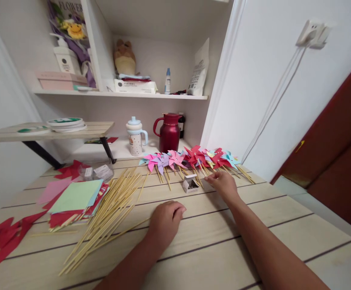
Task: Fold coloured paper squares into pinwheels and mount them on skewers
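My left hand (167,222) rests on the wooden table with its fingers curled closed; whatever may be inside is hidden. A thin wooden stick (123,232) runs up to its wrist side, and I cannot tell if the hand grips it. My right hand (222,183) reaches forward, thumb and fingertips pinched at the lower end of a red pinwheel's (194,156) stick. Just left of those fingertips stands a small open white box (191,184) with tiny metal pieces inside. Several paper pinwheels on sticks, pink, purple, red and blue, lie in a row behind it.
Loose wooden sticks (115,209) spread left of my left hand. Beside them lie stacked coloured paper sheets (76,196), cut red paper (7,233) and clear plastic boxes (103,172). A red jug (169,133) and a cup (135,139) stand behind, under a shelf (127,95).
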The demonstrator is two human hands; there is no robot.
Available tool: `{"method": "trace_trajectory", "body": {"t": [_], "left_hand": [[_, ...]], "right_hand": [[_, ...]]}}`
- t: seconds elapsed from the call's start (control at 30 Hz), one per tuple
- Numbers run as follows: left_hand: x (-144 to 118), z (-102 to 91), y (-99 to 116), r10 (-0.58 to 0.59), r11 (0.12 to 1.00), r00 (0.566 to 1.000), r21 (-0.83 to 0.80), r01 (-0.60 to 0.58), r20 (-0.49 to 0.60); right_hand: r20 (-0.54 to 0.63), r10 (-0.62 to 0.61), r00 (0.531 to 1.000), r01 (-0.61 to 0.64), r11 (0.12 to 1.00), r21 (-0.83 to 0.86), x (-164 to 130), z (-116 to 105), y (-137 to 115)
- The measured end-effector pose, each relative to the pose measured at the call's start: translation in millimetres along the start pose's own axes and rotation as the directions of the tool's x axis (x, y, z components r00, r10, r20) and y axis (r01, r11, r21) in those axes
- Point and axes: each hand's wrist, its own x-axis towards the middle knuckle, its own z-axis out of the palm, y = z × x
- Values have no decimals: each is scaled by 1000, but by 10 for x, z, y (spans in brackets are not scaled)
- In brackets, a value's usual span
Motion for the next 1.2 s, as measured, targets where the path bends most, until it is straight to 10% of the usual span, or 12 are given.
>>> {"method": "trace_trajectory", "body": {"t": [1.2], "left_hand": [[3,42,-43,88,989,996,122,-89,20]], "right_hand": [[94,-16,995,29,990,-138,-10,96,-34]]}}
